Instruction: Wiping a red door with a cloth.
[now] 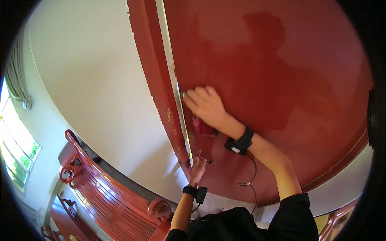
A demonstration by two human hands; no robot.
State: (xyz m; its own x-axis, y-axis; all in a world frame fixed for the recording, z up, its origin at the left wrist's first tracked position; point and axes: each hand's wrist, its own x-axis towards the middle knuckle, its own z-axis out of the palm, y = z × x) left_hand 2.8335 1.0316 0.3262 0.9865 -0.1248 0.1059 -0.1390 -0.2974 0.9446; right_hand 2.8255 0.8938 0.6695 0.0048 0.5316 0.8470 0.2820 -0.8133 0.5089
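Observation:
A red door [301,90] with a glossy surface fills the middle and right. A bright gap runs down between it and its red door frame [150,54]. My right hand [206,105], slightly blurred, lies against the door near this edge, its fingertips beside a small metal fitting [184,94]. What is under the palm is hidden. Below the wrist is a pinkish-red thing [208,130], partly covered, its kind unclear. Lower down, my left hand [198,168] is raised at the door's edge, close to a small dark fitting [212,162]; its grip cannot be made out.
A pale wall [90,75] stands left of the frame, whose paint is chipped. At lower left are a polished wooden bench [111,198] and a dark wooden table [64,218]. A cable [254,168] hangs from the black device [238,146] on my right wrist.

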